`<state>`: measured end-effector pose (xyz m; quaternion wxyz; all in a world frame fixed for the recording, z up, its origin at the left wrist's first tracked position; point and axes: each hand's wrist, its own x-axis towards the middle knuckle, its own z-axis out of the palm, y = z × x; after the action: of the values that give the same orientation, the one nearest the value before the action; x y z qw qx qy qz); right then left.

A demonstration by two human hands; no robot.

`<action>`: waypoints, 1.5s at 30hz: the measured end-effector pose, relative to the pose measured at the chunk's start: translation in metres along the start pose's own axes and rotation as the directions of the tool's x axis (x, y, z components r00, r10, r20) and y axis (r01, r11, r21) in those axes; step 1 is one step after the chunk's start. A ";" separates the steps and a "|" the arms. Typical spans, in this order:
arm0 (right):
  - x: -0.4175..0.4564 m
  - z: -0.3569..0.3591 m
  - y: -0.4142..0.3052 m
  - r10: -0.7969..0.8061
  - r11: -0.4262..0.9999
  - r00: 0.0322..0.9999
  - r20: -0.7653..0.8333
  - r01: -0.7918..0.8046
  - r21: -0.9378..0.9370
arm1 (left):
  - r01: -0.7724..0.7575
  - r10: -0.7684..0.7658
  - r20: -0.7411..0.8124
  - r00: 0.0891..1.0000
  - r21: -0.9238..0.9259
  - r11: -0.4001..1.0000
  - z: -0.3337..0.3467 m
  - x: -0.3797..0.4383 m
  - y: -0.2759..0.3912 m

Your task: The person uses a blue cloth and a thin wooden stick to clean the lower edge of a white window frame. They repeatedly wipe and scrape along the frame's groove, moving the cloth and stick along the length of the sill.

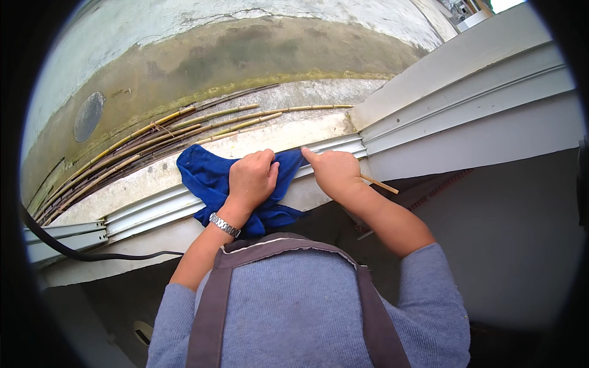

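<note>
A blue cloth (198,170) lies bunched over a white metal window track (152,209) on the sill. My left hand (252,179) is closed on the middle of the cloth, a metal-band watch (224,225) on its wrist. To the right, my right hand (335,171) presses the cloth's far corner against the track with an extended finger. A thin wooden stick (381,184) sticks out from under that hand towards the lower right, its other end hidden by the hand.
Beyond the sill, bamboo poles (184,131) lie along a stained wall (221,55). A white frame upright (460,106) rises at the right end of the track. A black cable (106,256) crosses the sill at the left. Metal frame rails (69,237) stand beside it.
</note>
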<state>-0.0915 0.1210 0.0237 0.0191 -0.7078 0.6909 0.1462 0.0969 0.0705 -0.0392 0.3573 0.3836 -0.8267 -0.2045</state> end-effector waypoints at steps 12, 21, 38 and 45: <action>-0.011 -0.005 0.018 -0.003 0.979 1.000 0.025 -0.003 0.206 | 0.050 -0.046 -0.048 0.998 0.071 0.996 0.008 0.003 -0.006; -0.010 -0.014 0.008 0.043 0.974 0.999 0.025 -0.047 0.220 | 0.054 -0.049 -0.073 0.996 0.067 0.996 0.007 0.003 -0.005; 0.000 0.002 0.005 -0.017 1.000 0.999 -0.042 0.018 0.017 | 0.064 -0.059 -0.099 0.993 0.049 0.997 0.010 0.002 -0.006; -0.008 -0.017 0.014 0.016 0.992 1.000 -0.023 -0.013 0.127 | 0.054 -0.045 -0.128 0.991 0.061 0.997 0.010 0.001 -0.008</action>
<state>-0.1024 0.1241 0.0445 0.0549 -0.7018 0.7040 0.0936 0.0924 0.0651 -0.0502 0.3913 0.4276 -0.7987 -0.1616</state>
